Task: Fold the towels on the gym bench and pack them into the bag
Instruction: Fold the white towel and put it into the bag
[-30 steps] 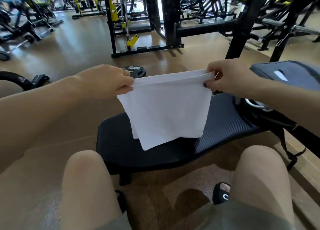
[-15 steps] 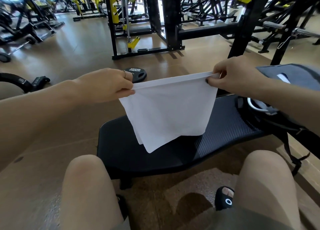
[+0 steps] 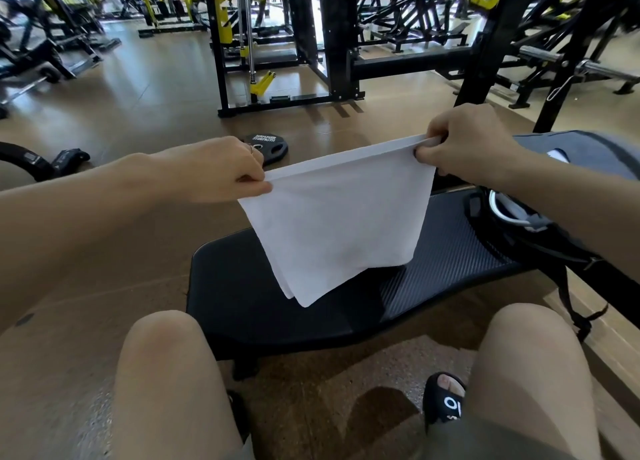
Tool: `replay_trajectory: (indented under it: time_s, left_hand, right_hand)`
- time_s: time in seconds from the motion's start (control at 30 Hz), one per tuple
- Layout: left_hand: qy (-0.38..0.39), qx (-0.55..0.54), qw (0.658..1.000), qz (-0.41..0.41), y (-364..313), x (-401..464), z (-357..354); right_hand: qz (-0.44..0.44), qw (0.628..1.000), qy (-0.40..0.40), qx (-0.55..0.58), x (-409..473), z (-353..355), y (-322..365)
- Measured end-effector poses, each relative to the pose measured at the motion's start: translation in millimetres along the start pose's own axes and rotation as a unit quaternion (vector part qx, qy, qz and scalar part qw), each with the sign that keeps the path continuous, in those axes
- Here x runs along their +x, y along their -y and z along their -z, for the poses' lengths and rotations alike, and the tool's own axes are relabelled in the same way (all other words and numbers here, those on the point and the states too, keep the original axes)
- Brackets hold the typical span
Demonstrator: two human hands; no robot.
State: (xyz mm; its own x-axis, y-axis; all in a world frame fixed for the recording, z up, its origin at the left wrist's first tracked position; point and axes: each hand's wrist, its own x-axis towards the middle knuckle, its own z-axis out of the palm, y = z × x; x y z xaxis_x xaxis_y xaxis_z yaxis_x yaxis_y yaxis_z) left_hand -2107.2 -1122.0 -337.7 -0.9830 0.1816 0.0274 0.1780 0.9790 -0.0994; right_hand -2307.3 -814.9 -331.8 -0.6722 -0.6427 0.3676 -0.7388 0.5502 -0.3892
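Note:
A white towel (image 3: pixel 332 224), doubled over, hangs stretched above the black gym bench (image 3: pixel 263 307). My left hand (image 3: pixel 221 170) pinches its upper left corner. My right hand (image 3: pixel 467 141) pinches the upper right corner, held a little higher. The towel's lowest corner dangles just over the bench pad. A dark grey bag (image 3: pixel 568 154) lies on the right end of the bench, its opening (image 3: pixel 509 213) facing me, partly hidden behind my right forearm.
My knees frame the bench's near edge, with a black sandal (image 3: pixel 446 400) on the floor. A black weight plate (image 3: pixel 268 144) lies on the floor beyond the towel. A black rack (image 3: pixel 343 44) and other gym machines fill the background.
Both hands have lifted the towel slightly and pulled its top edge tauter. My right hand has risen a little more than the left.

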Motion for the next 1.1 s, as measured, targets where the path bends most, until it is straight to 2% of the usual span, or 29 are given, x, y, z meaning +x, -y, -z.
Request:
replay_trajectory:
  time_s: [0.07, 0.23, 0.4, 0.87, 1.1]
  left_hand:
    - [-0.010, -0.003, 1.000, 0.006, 0, -1, -1]
    - [-0.123, -0.067, 0.990, 0.002, -1, -7, -2]
    - [-0.189, -0.092, 0.977, 0.029, -3, -11, -1]
    - [-0.211, -0.079, 0.973, 0.041, -4, -11, 15]
    - [-0.247, -0.120, 0.956, 0.100, -11, -10, 12]
  right_hand:
    - [-0.023, 1.000, 0.009, 0.019, 1, 0, -1]
    - [-0.071, 0.995, 0.018, 0.071, 1, 1, -6]
    - [-0.104, 0.989, 0.031, 0.103, 3, 3, -10]
    - [-0.081, 0.992, 0.029, 0.094, 1, 9, -9]
    - [-0.079, 0.992, 0.036, 0.096, -2, 10, -16]
